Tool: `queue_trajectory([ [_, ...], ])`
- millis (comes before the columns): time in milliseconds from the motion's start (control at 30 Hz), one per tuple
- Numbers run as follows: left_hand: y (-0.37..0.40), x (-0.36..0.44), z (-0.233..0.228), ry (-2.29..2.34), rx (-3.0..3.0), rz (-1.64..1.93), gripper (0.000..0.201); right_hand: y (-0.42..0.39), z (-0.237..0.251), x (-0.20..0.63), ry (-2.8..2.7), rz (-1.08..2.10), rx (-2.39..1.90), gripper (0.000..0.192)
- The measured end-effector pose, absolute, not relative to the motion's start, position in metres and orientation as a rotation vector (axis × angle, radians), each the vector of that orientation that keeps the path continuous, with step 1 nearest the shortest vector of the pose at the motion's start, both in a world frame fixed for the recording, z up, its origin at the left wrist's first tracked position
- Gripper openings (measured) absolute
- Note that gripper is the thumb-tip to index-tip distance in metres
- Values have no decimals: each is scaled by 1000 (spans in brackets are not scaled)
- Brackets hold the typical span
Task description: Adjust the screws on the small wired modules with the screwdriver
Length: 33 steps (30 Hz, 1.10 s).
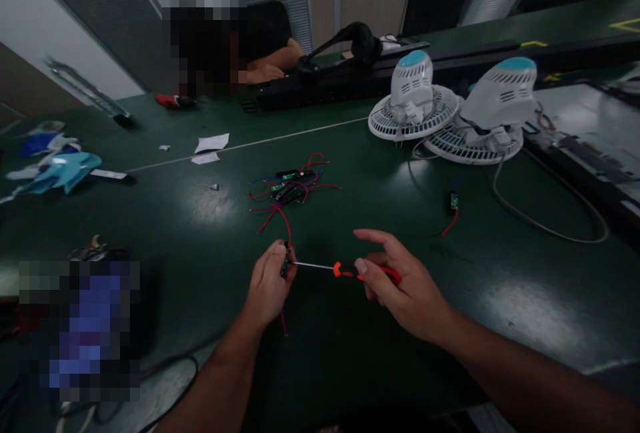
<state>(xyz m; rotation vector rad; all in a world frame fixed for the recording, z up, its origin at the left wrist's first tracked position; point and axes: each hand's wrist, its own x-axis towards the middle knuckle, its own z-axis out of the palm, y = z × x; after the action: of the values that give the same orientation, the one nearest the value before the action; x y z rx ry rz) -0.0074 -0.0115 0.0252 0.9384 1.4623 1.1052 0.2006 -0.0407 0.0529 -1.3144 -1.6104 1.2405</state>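
Between the thumb and fingers of my left hand (271, 280) is a small circuit board (285, 261) with red wires running off both ends. My right hand (400, 286) grips an orange and black screwdriver (350, 272), its index finger stretched out away from the handle. The metal shaft points left and its tip meets the board's edge; the exact contact point is too small to make out. Beyond my left hand lies a pile of similar small boards (287, 186) with red and blue wires. One more wired board (454, 201) lies apart on the right.
Two white fan heads (413, 113) with blue caps stand at the back right, a cable (560, 238) looping from them. Blue plastic bags (65, 170) and paper scraps (212, 144) lie left. A red-handled tool (174, 100) lies farther back, near a person (270, 53) across the table.
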Motion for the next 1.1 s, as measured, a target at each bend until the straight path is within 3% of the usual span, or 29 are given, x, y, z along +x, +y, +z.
queue_trajectory([
  [1100, -11, -5, 30, 1435, 954, 1120, 28, -41, 49, 199, -1566, 1237, -1264, 45],
])
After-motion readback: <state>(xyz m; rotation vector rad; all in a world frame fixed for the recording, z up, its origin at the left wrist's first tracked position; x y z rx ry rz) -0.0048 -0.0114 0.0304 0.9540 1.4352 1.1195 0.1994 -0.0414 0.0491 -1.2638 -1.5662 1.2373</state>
